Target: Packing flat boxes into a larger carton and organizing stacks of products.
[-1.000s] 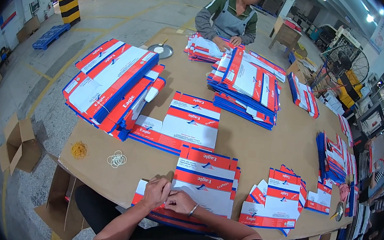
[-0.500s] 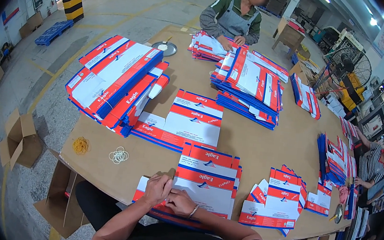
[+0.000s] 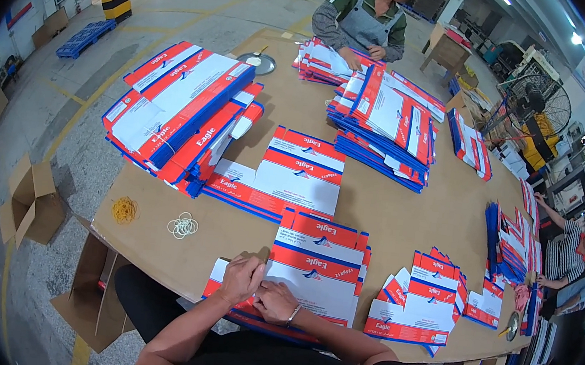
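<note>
Just in front of me lies a stack of flat printed cartons (image 3: 314,277), red, white and blue. Over its near left part my left hand (image 3: 243,278) is closed, with the fingers curled down. Close beside it, my right hand (image 3: 275,302) is bent inward against the same cartons, its fingers closed too. Whatever the fingertips pinch is hidden beneath them. A bracelet (image 3: 294,316) circles my right wrist. On the table to the left are a pile of white rubber bands (image 3: 182,225) and a heap of yellow rubber bands (image 3: 125,210).
More flat cartons (image 3: 275,173) lie beyond my hands, with a tall bundle (image 3: 179,110) behind left and stacks (image 3: 384,121) near a co-worker (image 3: 366,23). Loose cartons (image 3: 415,302) sit to the right. Open boxes (image 3: 34,202) stand left of the brown table (image 3: 149,253).
The view has shifted slightly. Both my hands keep almost the same place and closed shape on the cartons. The co-worker across the table has moved one hand a little.
</note>
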The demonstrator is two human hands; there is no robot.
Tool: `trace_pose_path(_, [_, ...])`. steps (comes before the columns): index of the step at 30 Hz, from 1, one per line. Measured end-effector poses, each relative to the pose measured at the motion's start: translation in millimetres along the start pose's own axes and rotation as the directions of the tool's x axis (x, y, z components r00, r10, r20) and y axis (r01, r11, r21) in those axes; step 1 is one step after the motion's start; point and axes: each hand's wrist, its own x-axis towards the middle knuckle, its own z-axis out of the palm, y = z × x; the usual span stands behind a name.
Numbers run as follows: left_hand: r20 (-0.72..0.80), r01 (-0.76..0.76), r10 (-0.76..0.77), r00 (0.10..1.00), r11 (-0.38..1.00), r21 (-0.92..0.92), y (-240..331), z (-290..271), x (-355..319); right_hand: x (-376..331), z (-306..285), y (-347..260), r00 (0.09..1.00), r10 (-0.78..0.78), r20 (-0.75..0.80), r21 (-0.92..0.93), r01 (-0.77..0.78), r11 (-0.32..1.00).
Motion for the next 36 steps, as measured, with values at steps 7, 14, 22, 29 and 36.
trace_pose_path(7, [0.000, 0.055, -0.055, 0.998, 0.998, -0.036, 10.0, -3.7, -19.0, -18.4, 3.3, 2.5, 0.994, -0.090, 0.061, 0.158, 0.079, 0.984])
trace_pose_path(14, [0.019, 0.210, -0.210, 0.977, 0.959, -0.191, -8.2, 0.2, -3.3, -25.3, -39.6, 15.3, 0.979, 0.199, -0.042, 0.564, -0.141, 0.813])
trace_pose_path(22, [-0.014, 0.280, -0.313, 0.950, 0.867, -0.412, -14.1, 3.1, -7.2, -24.7, -29.5, -5.2, 0.941, 0.184, -0.285, 0.447, -0.039, 0.894])
trace_pose_path(29, [-0.048, 0.206, -0.262, 0.964, 0.848, -0.489, -4.3, 1.3, -15.1, -23.9, -4.9, -3.8, 0.931, -0.031, -0.365, 0.265, 0.136, 0.955])
trace_pose_path(36, [-0.019, 0.233, -0.262, 0.965, 0.888, -0.397, -7.1, 1.2, -12.3, -13.1, -7.4, -0.6, 0.991, 0.067, -0.118, 0.321, -0.026, 0.947])
